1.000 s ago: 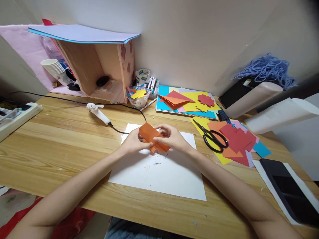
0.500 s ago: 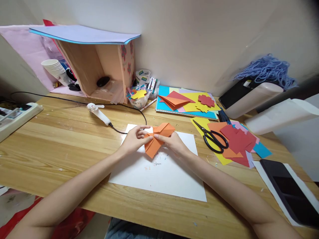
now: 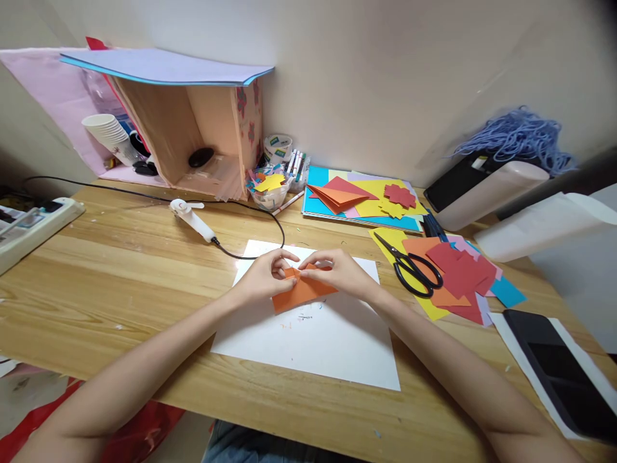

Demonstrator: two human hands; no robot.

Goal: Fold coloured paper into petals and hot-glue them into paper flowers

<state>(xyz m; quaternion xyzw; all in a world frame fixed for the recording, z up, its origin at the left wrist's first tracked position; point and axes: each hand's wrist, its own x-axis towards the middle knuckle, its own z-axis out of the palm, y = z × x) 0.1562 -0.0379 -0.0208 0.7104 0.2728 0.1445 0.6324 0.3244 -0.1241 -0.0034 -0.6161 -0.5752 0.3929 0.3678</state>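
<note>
A folded orange paper (image 3: 301, 292) lies low over a white sheet (image 3: 313, 334) on the wooden desk (image 3: 120, 270). My left hand (image 3: 263, 276) pinches its upper left part with curled fingers. My right hand (image 3: 337, 273) pinches the upper right part, fingertips meeting the left ones near the paper's top fold. Both forearms reach in from the bottom corners. Part of the paper is hidden under my fingers.
Black scissors (image 3: 412, 267) lie on loose coloured papers (image 3: 457, 276) to the right. A stack with folded pieces (image 3: 357, 196) sits behind. A white corded tool (image 3: 190, 218), scrap bowl (image 3: 267, 190), cardboard box (image 3: 193, 135), paper cups (image 3: 108, 135), power strip (image 3: 33, 225) and dark tablet (image 3: 554, 366) surround.
The orange paper was turned and opened out half a second ago; now it is pressed flatter and lower on the white sheet, with both hands closed in over its top.
</note>
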